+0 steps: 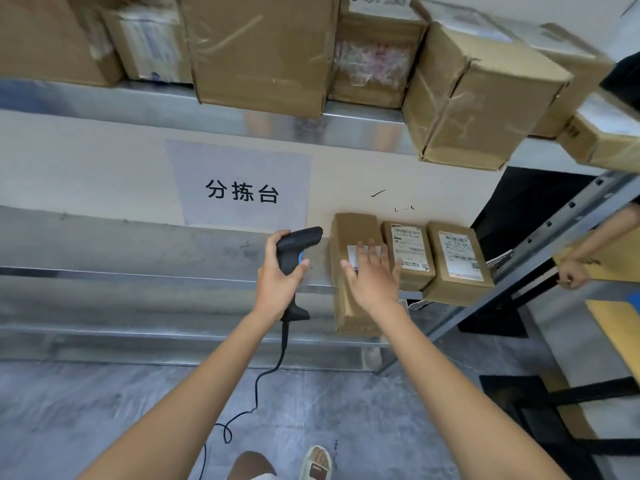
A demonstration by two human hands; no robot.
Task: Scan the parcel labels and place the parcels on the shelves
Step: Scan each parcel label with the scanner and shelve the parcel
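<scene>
While the left hand [277, 278] grips the black scanner [294, 251] by its handle, cord [256, 386] trailing down toward the floor, the right hand [372, 271] is spread wide, fingers straight, over the white label [351, 252] of the nearest parcel [349, 299]. Whether the palm presses the parcel or hovers just above it I cannot tell. That parcel lies on the lower metal shelf [173, 271], and just beside it to the right sit two more parcels, a middle one [410, 258] and an end one [457, 265], labels up. By the look of it these three are already shelved, the nearest perhaps only now being set in place. Farther back, the upper shelf [242, 116] carries a row of larger boxes [263, 53]. How many parcels remain to scan is not shown.
</scene>
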